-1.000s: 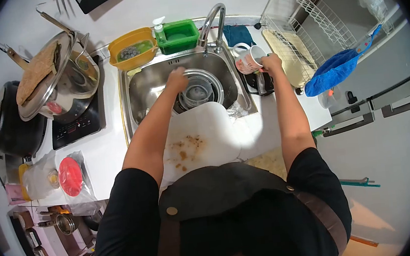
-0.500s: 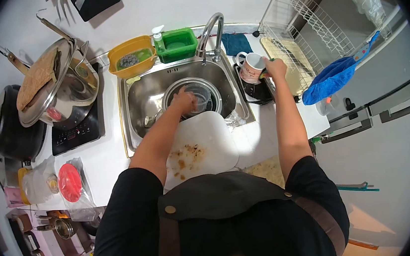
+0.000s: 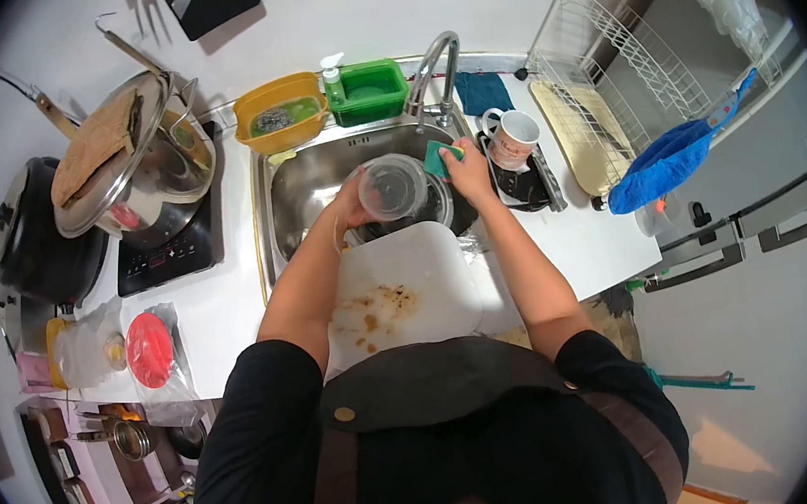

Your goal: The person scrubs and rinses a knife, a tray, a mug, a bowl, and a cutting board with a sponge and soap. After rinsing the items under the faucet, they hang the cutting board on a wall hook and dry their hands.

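A clear plastic tub (image 3: 393, 186) is gripped at its left side by my left hand (image 3: 353, 204), raised over the sink (image 3: 290, 187). My right hand (image 3: 467, 169) pinches a green sponge (image 3: 441, 157) just right of the tub, below the faucet (image 3: 442, 56). Under the tub a metal bowl (image 3: 443, 204) in the basin is partly hidden. A white mug (image 3: 515, 139) with a printed pattern stands on dark items right of the sink. The white cutting board (image 3: 424, 260) with brown stains lies across the sink's front edge.
Behind the sink sit a yellow basin (image 3: 255, 105) with a scrubber and a green container (image 3: 386, 86) beside a soap pump (image 3: 333, 77). A large steel pot (image 3: 170, 183) rests on a black induction cooker (image 3: 169, 262) at left. A wire rack (image 3: 628, 51) stands at right.
My left hand has lifted the clear tub from the metal bowl. My right hand has moved left from the mug to beside the tub, with the sponge now plainly visible.
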Demonstrator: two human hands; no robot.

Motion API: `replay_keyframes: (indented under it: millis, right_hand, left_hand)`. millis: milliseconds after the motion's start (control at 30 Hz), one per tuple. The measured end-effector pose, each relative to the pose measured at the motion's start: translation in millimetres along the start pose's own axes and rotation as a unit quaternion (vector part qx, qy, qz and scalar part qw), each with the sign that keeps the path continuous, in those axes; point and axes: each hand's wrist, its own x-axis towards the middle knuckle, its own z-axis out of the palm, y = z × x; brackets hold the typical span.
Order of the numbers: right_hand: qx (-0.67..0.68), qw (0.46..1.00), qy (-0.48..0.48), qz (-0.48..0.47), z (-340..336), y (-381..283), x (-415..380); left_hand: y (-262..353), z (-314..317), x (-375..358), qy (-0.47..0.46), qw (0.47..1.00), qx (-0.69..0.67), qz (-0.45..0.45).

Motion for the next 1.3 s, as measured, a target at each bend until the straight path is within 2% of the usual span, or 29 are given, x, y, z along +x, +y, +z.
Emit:
replay_keyframes:
  millis: [67, 100, 133, 200, 233, 267, 333, 367, 400, 433, 467, 533, 567, 600, 633, 667, 700, 767, 800, 833, 867, 900, 967, 1100, 1167, 1200, 1267, 1300]
  right_hand:
    - [0.160, 0.981, -0.091, 0.066, 20, -7, 5]
    - [0.278, 0.935, -0.165, 0.143, 27, -15, 3]
    - [0.328, 0.898, -0.212, 0.205, 30, -24, 2]
    - [0.370, 0.875, -0.259, 0.172, 43, -34, -3]
    - [0.370, 0.874, -0.263, 0.170, 48, -37, 0]
    - [0.380, 0.881, -0.230, 0.166, 54, -39, 4]
    - [0.389, 0.885, -0.200, 0.159, 64, -44, 12]
    - [0.311, 0.930, -0.167, 0.104, 69, -47, 17]
    - [0.229, 0.963, -0.132, 0.048, 75, -49, 20]
    - [0.270, 0.950, -0.158, -0.002, 84, -53, 19]
    - [0.270, 0.949, -0.164, -0.002, 92, -58, 21]
    - [0.305, 0.893, -0.327, 0.045, 97, -87, 21]
    - [0.220, 0.922, -0.308, -0.077, 114, -82, 39]
    - [0.222, 0.920, -0.313, -0.081, 122, -97, 51]
    - [0.130, 0.955, -0.201, -0.174, 131, -112, 61]
    - [0.035, 0.962, -0.081, -0.259, 141, -127, 68]
    - [0.038, 0.961, -0.082, -0.260, 157, -135, 81]
    - [-0.052, 0.917, 0.000, -0.395, 191, -138, 110]
    - [-0.049, 0.916, 0.003, -0.398, 205, -136, 119]
    - [-0.223, 0.894, -0.117, -0.371, 217, -136, 128]
    - [-0.387, 0.831, -0.230, -0.326, 228, -135, 138]
    - [-0.385, 0.832, -0.226, -0.330, 237, -133, 146]
    - [-0.408, 0.805, -0.327, -0.280, 251, -126, 155]
    - [-0.435, 0.785, -0.293, -0.329, 260, -119, 165]
    - [-0.356, 0.864, -0.230, -0.271, 254, -122, 167]
    - [-0.361, 0.863, -0.230, -0.269, 243, -126, 163]
    - [-0.165, 0.918, -0.063, -0.355, 211, -140, 144]
    - [-0.099, 0.919, -0.057, -0.378, 191, -141, 131]
  left_hand:
    - [11, 11, -17, -0.106, 0.985, 0.126, -0.051]
    - [11, 17, -18, -0.069, 0.984, 0.162, -0.038]
    - [10, 17, -20, -0.066, 0.984, 0.164, -0.034]
    - [10, 15, -25, -0.033, 0.999, -0.037, -0.021]
    - [13, 13, -27, -0.035, 0.971, -0.233, -0.053]
    - [14, 8, -33, -0.034, 0.971, -0.234, -0.048]
    - [15, 22, -66, 0.044, 0.985, -0.148, 0.076]
    - [17, 33, -74, 0.182, 0.961, -0.192, 0.083]
    - [15, 27, -71, 0.184, 0.960, -0.194, 0.085]
    - [11, 17, -67, 0.182, 0.968, -0.130, 0.112]
    - [9, 6, -64, 0.181, 0.972, -0.066, 0.138]
    - [12, -1, -71, 0.164, 0.972, -0.059, 0.156]
    - [16, -5, -74, 0.141, 0.974, -0.048, 0.173]
    - [21, -7, -79, 0.144, 0.972, -0.047, 0.179]
    - [23, -9, -85, 0.160, 0.968, -0.093, 0.169]
    - [22, -10, -90, 0.175, 0.962, -0.138, 0.158]
    - [20, -13, -92, 0.190, 0.959, -0.132, 0.166]
    - [18, -10, -102, 0.197, 0.959, -0.137, 0.152]
    - [16, -9, -107, 0.203, 0.959, -0.143, 0.136]
    - [14, -10, -110, 0.224, 0.958, -0.126, 0.127]
    - [13, -12, -112, 0.223, 0.958, -0.120, 0.132]
    - [13, -10, -117, 0.224, 0.958, -0.125, 0.129]
    - [13, -9, -122, 0.237, 0.954, -0.141, 0.122]
    - [18, -15, -120, 0.244, 0.949, -0.164, 0.113]
    - [21, -18, -115, 0.229, 0.949, -0.175, 0.125]
    - [21, -18, -113, 0.214, 0.949, -0.189, 0.134]
    - [20, -23, -105, 0.193, 0.948, -0.209, 0.145]
    - [21, -24, -101, 0.174, 0.945, -0.224, 0.163]
